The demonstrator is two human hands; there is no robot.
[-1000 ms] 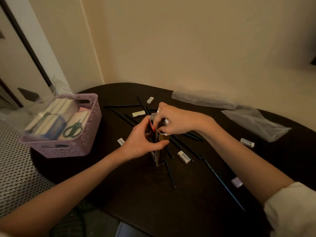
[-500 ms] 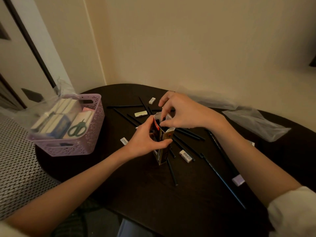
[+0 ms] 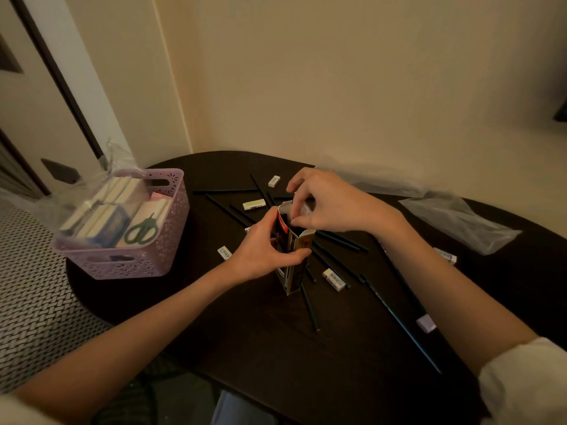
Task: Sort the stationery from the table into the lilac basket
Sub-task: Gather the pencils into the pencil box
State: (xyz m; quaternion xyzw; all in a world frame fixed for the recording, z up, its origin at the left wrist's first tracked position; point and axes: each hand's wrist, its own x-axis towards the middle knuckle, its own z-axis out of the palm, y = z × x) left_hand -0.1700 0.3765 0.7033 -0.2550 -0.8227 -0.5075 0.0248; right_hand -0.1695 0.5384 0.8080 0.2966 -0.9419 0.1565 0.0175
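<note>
A: Obs. 1, the hands?

B: Left hand (image 3: 267, 250) grips a tall, narrow pencil box (image 3: 291, 256) standing upright on the dark bench (image 3: 276, 363), fingers wrapped round its middle. Right hand (image 3: 331, 204) sits at the box's open top, fingertips pinched at the rim; what they pinch, if anything, is too dark to tell.

A: Obs. 2, loose stationery?

B: Black pencils (image 3: 310, 308) lie scattered on the bench around the box, several crossing. One small white eraser (image 3: 333, 279) is just right of the box, another (image 3: 274, 181) is near the far edge, and a third (image 3: 224, 252) is left of the left wrist. A pale lilac eraser (image 3: 426, 323) lies beside the right forearm.

A: Obs. 3, the target?

B: Lilac basket (image 3: 135, 265) stands at the bench's left edge, well apart from the box. It holds flat packs and green-handled scissors (image 3: 141, 231). Two clear plastic bags (image 3: 460, 225) lie at the far right.
</note>
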